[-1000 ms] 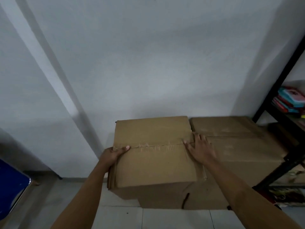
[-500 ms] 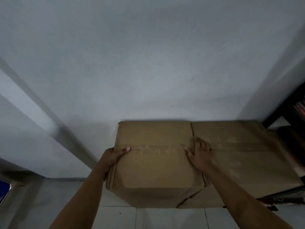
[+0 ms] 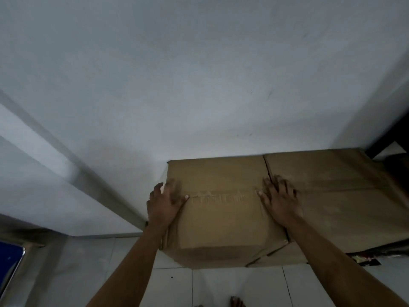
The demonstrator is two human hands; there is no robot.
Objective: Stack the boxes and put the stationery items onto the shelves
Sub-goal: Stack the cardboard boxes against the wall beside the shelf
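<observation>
Left hand higher on cardboard box

Two cardboard boxes, two hands

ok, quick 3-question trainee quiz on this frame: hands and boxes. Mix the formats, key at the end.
1. True or false: the left hand lies at the left edge of the left box, thumb on its top face.
2. Where does the right hand rest?
A. flat on top, by the seam between the left box and the right box
B. under the left box
C. on the black shelf frame
3. Fill in: behind both boxes stands a plain ____.

Key: 1 true; 2 A; 3 wall
</observation>
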